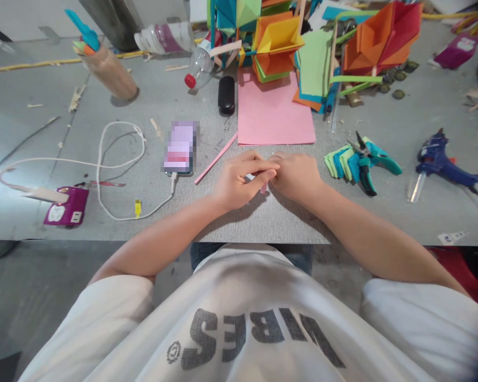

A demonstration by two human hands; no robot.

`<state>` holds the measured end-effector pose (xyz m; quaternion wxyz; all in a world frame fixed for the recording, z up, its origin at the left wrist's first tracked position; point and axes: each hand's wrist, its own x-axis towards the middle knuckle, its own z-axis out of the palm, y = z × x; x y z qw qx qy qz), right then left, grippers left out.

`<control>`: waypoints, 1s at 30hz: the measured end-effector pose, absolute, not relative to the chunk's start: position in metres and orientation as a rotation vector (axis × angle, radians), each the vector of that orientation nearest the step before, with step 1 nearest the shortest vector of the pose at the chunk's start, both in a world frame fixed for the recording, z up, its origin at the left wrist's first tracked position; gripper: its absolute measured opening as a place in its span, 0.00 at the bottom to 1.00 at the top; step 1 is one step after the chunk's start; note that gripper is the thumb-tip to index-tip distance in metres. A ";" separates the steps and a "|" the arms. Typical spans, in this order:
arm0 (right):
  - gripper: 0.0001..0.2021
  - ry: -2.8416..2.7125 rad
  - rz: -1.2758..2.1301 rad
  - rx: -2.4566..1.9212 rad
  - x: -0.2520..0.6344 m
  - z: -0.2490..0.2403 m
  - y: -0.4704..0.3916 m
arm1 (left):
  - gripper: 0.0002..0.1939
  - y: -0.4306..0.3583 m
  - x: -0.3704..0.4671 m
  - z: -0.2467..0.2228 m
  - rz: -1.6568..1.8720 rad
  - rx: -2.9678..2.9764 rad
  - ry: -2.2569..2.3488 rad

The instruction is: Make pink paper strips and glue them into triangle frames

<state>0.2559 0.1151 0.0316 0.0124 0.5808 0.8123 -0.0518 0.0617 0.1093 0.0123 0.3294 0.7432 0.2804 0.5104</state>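
Note:
My left hand [242,179] and my right hand [297,176] meet above the table near its front edge. Between them the end of a small pink paper strip [264,189] shows, and both hands are closed around it. The left thumb and fingers reach to the right fingertips, which are mostly hidden behind the back of that hand. Just beyond the hands lies a stack of pink paper sheets [276,124]. Another narrow pink strip [215,159] rests on the table to the left.
On the right are pliers [366,162] on folded green and blue paper pieces [342,163], and a blue glue gun [446,162]. A phone [180,146] on a white cable, a purple box [67,207] and a cup [110,73] stand left. Folded paper shapes [279,40] crowd the back.

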 end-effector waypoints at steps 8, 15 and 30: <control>0.17 2.630 -0.296 1.800 0.260 0.030 0.119 | 0.17 0.110 0.068 0.015 1.205 1.658 0.791; 0.17 2.608 -0.334 1.804 0.262 0.027 0.128 | 0.20 0.116 0.067 0.011 1.059 1.270 0.797; 0.19 2.740 -0.421 1.699 0.250 0.017 0.114 | 0.11 0.105 0.055 0.023 0.919 1.213 0.747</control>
